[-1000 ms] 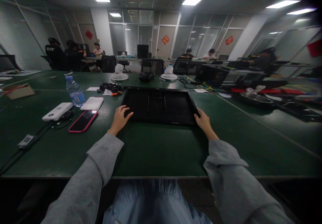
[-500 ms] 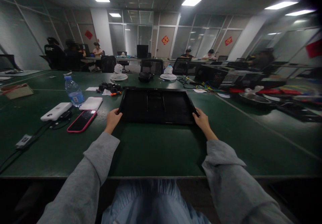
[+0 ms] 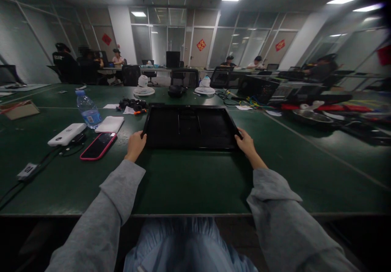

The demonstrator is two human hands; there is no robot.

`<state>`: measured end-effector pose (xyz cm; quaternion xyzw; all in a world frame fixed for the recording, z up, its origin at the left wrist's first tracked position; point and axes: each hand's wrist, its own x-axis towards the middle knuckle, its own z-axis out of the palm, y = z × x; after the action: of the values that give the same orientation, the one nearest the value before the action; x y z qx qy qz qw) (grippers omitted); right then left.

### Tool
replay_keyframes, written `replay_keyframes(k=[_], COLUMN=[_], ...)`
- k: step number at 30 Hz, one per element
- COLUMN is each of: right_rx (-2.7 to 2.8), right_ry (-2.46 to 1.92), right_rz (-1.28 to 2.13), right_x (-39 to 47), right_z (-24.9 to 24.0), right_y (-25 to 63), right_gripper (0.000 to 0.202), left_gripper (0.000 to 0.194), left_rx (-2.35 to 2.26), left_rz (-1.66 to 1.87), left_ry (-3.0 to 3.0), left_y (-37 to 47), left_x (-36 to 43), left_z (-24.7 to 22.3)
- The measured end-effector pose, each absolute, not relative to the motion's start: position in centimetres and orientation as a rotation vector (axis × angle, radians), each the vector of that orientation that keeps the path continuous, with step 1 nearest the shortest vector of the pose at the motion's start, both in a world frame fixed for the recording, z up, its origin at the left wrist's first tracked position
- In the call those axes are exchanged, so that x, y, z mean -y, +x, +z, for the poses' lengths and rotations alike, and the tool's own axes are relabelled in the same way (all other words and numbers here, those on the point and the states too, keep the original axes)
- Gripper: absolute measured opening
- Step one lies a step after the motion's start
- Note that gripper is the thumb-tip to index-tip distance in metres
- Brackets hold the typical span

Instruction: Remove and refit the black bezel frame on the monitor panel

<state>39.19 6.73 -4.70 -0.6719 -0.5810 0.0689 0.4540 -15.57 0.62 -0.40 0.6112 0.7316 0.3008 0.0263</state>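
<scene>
A black tray-like panel (image 3: 165,127), wide and shallow with a raised rim, lies in front of me on the green table (image 3: 195,182). Thin rails or brackets show in its middle, and a small pale mark sits on its far rim; its exact kind I cannot tell. My left hand (image 3: 136,145) is closed around the near left corner. At the near right corner my right hand (image 3: 245,141) grips the edge, thumb on top. The fingers beneath the rim are hidden on both sides.
Left of the panel are a pink-cased phone (image 3: 98,146), a white power bank (image 3: 67,134) with cables, a white pad (image 3: 110,124) and a water bottle (image 3: 88,110). Two small white fans (image 3: 144,91) stand beyond. At right sit a pan (image 3: 313,117) and computer parts (image 3: 258,91). People work behind.
Both hands keep their hold on the panel, which lies in nearly the same place. The whole view has shifted very slightly.
</scene>
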Motion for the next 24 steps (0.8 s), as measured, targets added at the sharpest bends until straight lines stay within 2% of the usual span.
replay_keyframes(k=[5, 14, 18, 24], right_rx=[1.436, 1.441, 1.374, 1.444], right_ry=[-1.689, -1.698, -1.818, -1.776], right_rz=[0.111, 0.090, -0.103, -0.334], right_x=[-6.2, -5.6, -4.9, -4.0], right_z=[-4.2, -3.3, -2.6, -2.0], right_y=[38.4, 37.5, 36.8, 34.9], right_gripper=[0.058, 0.056, 0.064, 0.073], left_gripper=[0.034, 0.039, 0.049, 0.069], left_rx=[-2.225, -2.120, -2.187, -2.204], left_rz=[1.012, 1.134, 1.173, 1.120], left_ry=[1.861, 1.692, 1.710, 2.103], left_y=[-15.6, -15.3, -14.6, -12.7], left_x=[-0.8, -1.1, -0.8, 0.5], left_z=[-0.9, -1.4, -1.1, -0.8])
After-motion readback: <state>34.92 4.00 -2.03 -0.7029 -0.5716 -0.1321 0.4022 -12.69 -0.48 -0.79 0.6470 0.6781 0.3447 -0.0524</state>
